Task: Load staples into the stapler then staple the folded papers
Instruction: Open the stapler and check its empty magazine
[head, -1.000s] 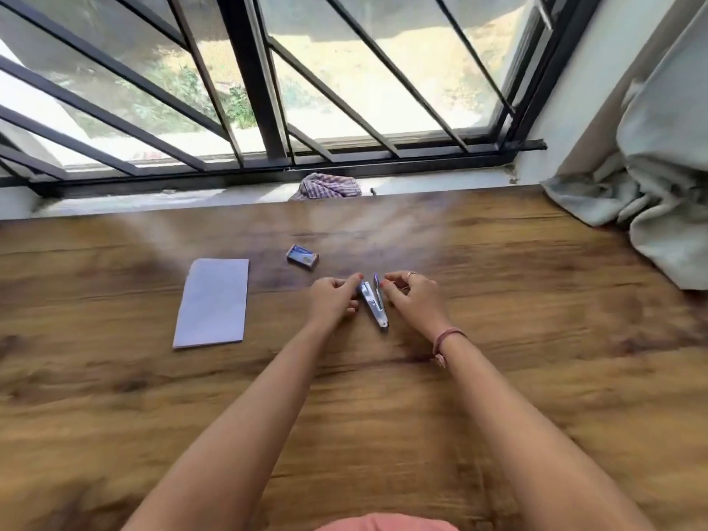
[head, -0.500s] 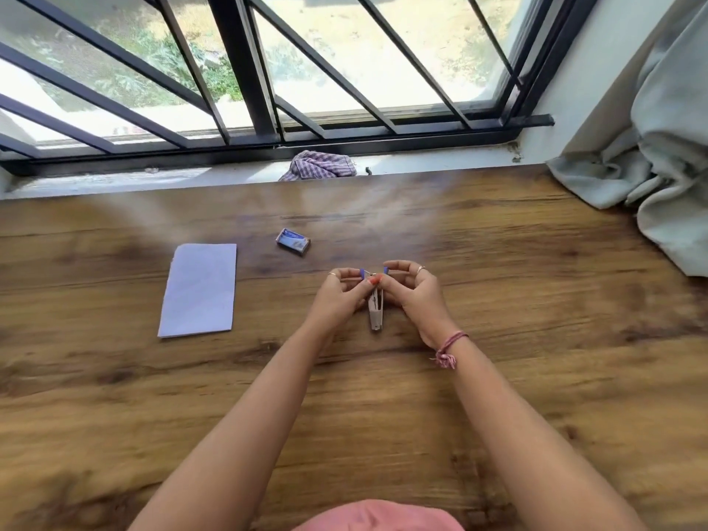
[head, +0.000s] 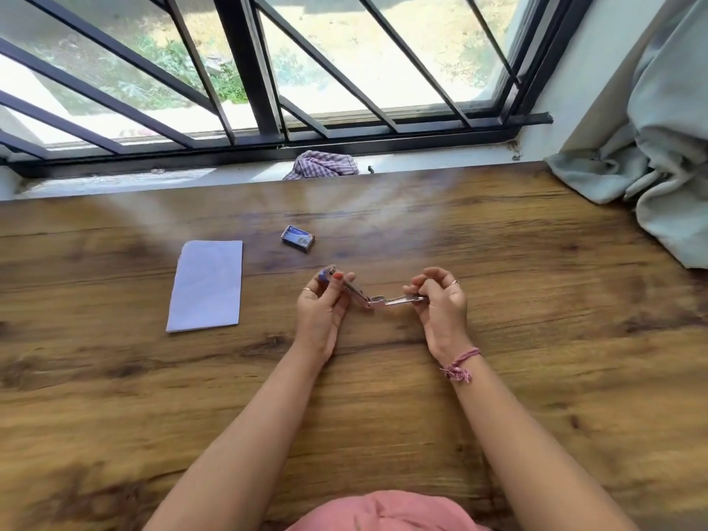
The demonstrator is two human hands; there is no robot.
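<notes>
Two hands, left (head: 322, 300) and right (head: 436, 297), each pinch one end of the splayed-open stapler (head: 377, 300): light, rigid metal, probably slippery; best gripped near its hinge.

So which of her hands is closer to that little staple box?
Left. The left hand sits just below the staple box, holding one end of the opened stapler; the right hand holds the other end, farther right.

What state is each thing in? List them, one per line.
stapler: swung wide open, held above the table
left hand: gripping the stapler's blue end
right hand: gripping the stapler's metal end
folded papers: flat on the table, untouched
staple box: on the table; open or shut unclear
checked cloth: crumpled on the sill
</notes>
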